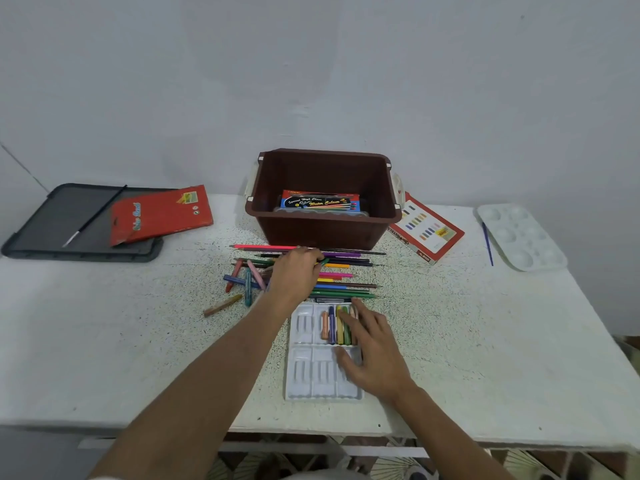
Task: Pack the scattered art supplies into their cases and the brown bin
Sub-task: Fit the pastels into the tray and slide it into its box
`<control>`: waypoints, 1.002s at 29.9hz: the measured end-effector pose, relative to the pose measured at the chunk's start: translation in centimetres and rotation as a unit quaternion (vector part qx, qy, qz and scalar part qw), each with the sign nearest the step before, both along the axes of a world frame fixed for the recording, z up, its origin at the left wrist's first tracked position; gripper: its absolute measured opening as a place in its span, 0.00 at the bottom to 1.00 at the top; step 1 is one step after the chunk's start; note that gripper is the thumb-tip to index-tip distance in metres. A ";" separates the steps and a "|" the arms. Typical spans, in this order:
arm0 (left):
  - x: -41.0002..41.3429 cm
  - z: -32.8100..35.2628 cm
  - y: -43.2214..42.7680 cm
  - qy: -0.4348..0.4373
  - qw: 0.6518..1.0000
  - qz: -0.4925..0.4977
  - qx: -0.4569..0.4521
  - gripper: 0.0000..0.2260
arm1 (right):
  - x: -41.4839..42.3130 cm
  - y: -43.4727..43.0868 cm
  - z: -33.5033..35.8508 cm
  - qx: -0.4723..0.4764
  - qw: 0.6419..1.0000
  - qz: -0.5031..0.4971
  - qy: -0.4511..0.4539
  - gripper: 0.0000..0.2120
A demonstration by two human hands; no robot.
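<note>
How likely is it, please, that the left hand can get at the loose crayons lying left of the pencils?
Probably yes: the loose crayons lie uncovered right beside the left hand, though its fingers seem to pinch a green stick.

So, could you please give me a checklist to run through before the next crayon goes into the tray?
1. Crayon tray steadied: ok, right hand rests on it.
2. Free slots: ok, several are empty.
3. Left hand gripping a green stick: cannot tell.
4. Loose crayons all packed: not ok, some lie left of the pencils.
5. Brown bin open: ok.
</note>
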State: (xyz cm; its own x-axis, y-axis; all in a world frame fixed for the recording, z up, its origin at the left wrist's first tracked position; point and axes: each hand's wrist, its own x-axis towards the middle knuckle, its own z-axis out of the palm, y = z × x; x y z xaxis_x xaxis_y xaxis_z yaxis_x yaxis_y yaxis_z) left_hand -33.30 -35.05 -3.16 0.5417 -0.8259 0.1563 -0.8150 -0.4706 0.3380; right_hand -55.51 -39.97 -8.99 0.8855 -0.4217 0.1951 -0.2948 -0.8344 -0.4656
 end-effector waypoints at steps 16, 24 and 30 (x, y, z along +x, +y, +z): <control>-2.1 -0.2 2.8 0.190 0.974 0.020 -0.122 0.21 | 0.0 -0.3 -0.3 -0.001 1.000 0.001 -0.018 0.28; -6.1 -0.5 7.3 0.325 0.928 0.071 -0.165 0.19 | -0.1 -0.2 -0.4 -0.006 1.000 -0.002 -0.015 0.28; -6.9 -1.9 8.4 0.280 0.951 0.058 -0.114 0.20 | 0.0 -0.2 -0.6 -0.007 1.000 -0.003 -0.016 0.28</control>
